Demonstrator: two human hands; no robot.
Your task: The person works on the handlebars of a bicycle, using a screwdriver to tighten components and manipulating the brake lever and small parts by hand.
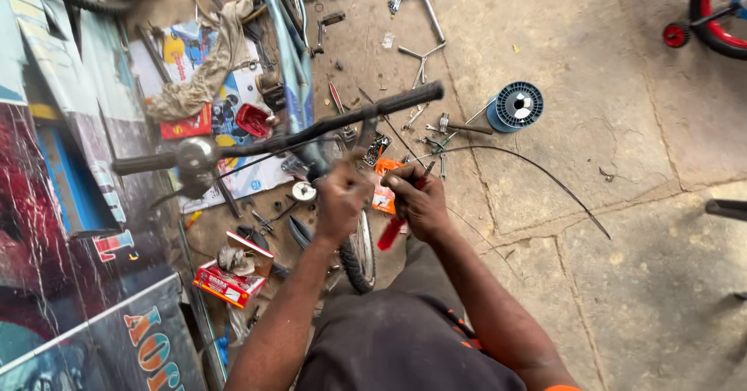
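Fingers of your right hand (416, 200) are curled tight around red-handled pliers (393, 231), whose handles poke out below your palm, while your left hand (341, 200) pinches closed near the brake lever under the black handlebar (311, 126). From between your hands a thin black cable (537, 165) arcs right across the concrete floor (591, 87), past a blue wire spool (516, 105) and scattered tools (424, 56).
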